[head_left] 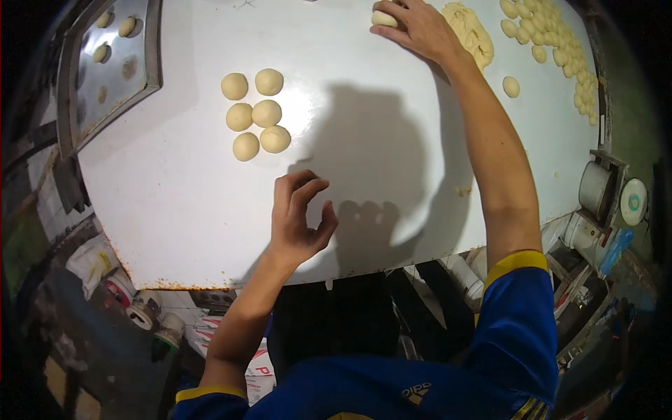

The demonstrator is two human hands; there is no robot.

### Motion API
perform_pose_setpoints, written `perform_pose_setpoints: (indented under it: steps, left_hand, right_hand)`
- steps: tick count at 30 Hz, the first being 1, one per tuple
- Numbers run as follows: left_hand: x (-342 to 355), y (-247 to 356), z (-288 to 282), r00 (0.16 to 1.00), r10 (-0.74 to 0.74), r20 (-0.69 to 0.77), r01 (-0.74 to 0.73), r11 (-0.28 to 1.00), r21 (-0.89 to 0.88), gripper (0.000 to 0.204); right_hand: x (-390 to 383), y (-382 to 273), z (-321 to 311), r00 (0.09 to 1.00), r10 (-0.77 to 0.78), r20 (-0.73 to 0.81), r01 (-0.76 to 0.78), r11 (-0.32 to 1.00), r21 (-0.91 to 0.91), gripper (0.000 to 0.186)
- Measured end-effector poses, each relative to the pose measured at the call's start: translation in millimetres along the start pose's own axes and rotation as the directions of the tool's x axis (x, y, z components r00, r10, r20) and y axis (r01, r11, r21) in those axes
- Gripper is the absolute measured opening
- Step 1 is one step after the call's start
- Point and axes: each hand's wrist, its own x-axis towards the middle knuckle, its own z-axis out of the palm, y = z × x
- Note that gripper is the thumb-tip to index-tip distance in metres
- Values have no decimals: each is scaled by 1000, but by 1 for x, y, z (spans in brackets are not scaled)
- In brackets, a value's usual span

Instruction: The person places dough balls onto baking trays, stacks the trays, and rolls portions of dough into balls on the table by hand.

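Beyond the blue shirt (364, 385), our empty left hand (297, 220) curls parted while our right hand (422, 31) clasps, near the dough lump (477, 35) on the counter (175, 196), a dough ball (381, 19) we judge light, soft, easily dented, best cupped by its sides.

A pale, rounded dough ball (383, 19) lies at the far edge of the scene, right of the middle, between the thumb and curled fingers of the right hand (418, 29), which hide part of it; whether it touches the table (175, 203) cannot be told. Six smooth, cream-coloured balls (267, 113) rest on the left part of the table in two columns of three, running near to far. They are round, whole and alike in size. The middle pair touches; the far pair stands slightly apart.
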Motion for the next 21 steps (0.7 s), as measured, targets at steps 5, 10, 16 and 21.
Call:
perform_pose_setpoints:
  steps: [5,10,16,21]
  left_hand:
    - [20,20,0,941,-326,93,338,885,-321,66]
    - [2,40,-15,718,-616,325,554,223,-802,51]
    - [-102,-9,-50,791,-612,18,592,772,230,38]
    - [-63,-40,-19,975,-220,-16,196,835,514,43]
  right_hand:
    - [-34,-44,21,980,-104,-170,150,947,284,56]
    - [-180,-168,86,909,-396,-129,408,782,472,68]
    - [-247,-194,145,972,-136,-193,208,880,426,45]
    - [-204,-214,151,920,-197,-339,266,949,171,24]
